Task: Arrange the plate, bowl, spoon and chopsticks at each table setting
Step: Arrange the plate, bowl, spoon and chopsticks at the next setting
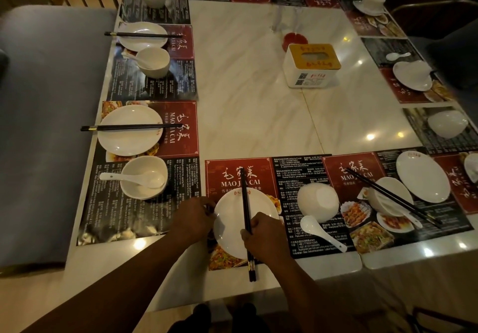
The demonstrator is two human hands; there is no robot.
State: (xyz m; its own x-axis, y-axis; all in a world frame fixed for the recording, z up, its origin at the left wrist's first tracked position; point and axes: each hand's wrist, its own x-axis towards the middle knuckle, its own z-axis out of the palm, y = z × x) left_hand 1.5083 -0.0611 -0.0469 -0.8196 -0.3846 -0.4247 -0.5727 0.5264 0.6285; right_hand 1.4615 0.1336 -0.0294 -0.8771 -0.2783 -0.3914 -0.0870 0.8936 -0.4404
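At the near setting a white plate (232, 218) lies on a red and black placemat (240, 174). Black chopsticks (245, 203) lie across the plate, pointing away from me. My right hand (266, 234) grips the chopsticks near their thick end. My left hand (199, 216) pinches the plate's left rim. To the right of the plate an upside-down white bowl (318, 200) stands on the mat, with a white spoon (320, 231) lying in front of it.
The left side has settings with plate, chopsticks, bowl and spoon (132, 130). To the right, chopsticks (393, 195) cross a bowl beside a plate (424, 177). A tissue box (310, 66) stands mid-table. A grey bench (46, 125) runs along the left.
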